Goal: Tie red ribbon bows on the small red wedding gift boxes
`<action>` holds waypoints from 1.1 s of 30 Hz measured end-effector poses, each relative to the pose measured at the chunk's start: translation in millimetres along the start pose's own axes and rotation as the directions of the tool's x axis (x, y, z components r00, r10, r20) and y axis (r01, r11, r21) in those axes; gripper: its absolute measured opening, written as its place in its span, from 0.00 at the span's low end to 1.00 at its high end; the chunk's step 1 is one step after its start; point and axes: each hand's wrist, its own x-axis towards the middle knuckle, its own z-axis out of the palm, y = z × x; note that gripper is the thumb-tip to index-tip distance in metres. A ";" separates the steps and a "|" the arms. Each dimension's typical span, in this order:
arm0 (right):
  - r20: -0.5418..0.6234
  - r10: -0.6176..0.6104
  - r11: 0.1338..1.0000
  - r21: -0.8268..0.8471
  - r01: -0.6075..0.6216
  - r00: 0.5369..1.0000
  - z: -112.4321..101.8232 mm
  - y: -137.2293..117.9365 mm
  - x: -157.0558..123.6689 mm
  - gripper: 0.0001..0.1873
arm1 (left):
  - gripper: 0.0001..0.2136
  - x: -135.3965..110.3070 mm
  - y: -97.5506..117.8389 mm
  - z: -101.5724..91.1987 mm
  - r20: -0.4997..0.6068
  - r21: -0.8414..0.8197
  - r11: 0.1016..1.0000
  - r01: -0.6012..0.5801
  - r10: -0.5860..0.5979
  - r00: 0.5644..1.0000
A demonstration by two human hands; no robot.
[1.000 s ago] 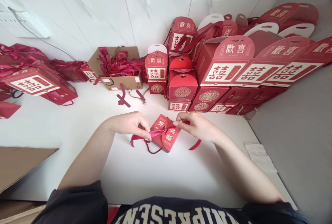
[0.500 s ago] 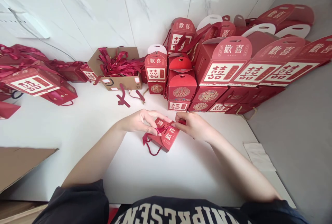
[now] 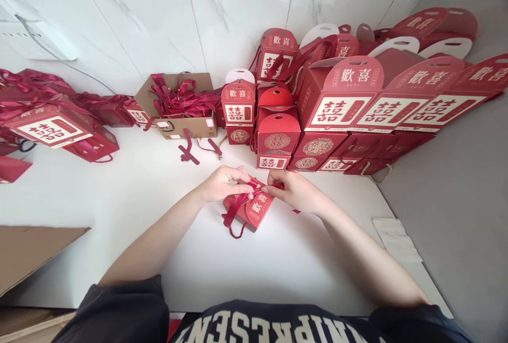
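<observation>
A small red gift box (image 3: 255,213) with pale printed characters lies on the white table in front of me. Dark red ribbon (image 3: 236,207) crosses its top, one tail hanging over the left side near a twisted cord handle (image 3: 237,234). My left hand (image 3: 224,183) pinches the ribbon above the box, thumb against fingers. On the other side, my right hand (image 3: 292,190) has its fingers closed on the ribbon close to the middle of the box top. The fingertips of both hands almost meet there and partly cover the ribbon's crossing.
Behind, a cardboard box (image 3: 190,127) holds many red ribbons, with loose ribbon pieces (image 3: 188,153) before it. Red gift boxes (image 3: 341,100) stand stacked at the back right. Ribboned boxes (image 3: 51,120) crowd the left. A cardboard flap (image 3: 35,253) juts in at the lower left.
My left hand has moved slightly right, closer to my right hand, drawing a ribbon loop over the box top. The ribbon tail now hangs across the box's left side. My right hand stays almost still.
</observation>
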 end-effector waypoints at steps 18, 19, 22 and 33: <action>0.065 -0.223 0.884 0.433 0.174 0.973 11.2 -4.8 -1.1 0.15 | 0.15 -2.8 5.6 -6.9 0.054 0.135 0.986 0.099 -0.107 0.993; 0.010 -0.256 0.912 0.335 0.238 0.967 14.2 -6.1 -1.1 0.13 | 0.15 -2.9 5.6 -6.5 0.051 0.143 0.985 0.098 -0.106 0.993; -0.091 -0.354 0.929 0.077 0.361 0.931 22.4 -6.9 0.5 0.10 | 0.13 -2.9 4.5 -5.1 0.039 0.173 0.982 0.081 -0.089 0.995; -0.063 -0.410 0.912 -0.005 0.411 0.910 27.6 -8.3 3.1 0.14 | 0.10 -2.9 2.5 -6.7 0.047 0.217 0.976 0.029 -0.040 0.998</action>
